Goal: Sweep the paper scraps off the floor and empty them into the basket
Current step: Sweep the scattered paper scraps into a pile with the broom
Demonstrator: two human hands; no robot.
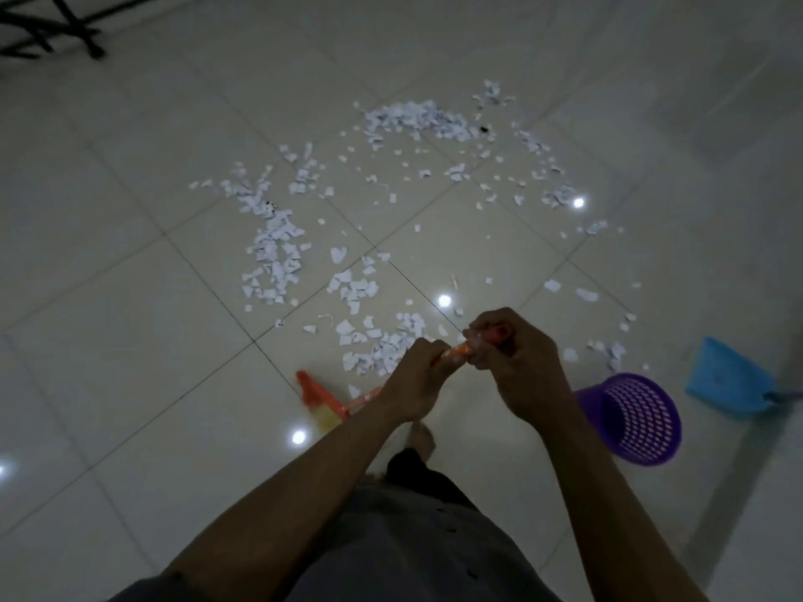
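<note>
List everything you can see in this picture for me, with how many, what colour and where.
paper scraps: too many to count, white, scattered over the floor ahead
floor: one, pale glossy tiles, all around
broom: one, orange with yellowish bristles, head near the floor, lower left of the hands
basket: one, purple lattice, on the floor to the right
dustpan: one, blue, on the floor beyond the basket
frame legs: a few, black, far top left
foot: one, bare, below the hands
left hand: one, grip on the broom handle, lower down
right hand: one, grip round the handle's top end
</note>
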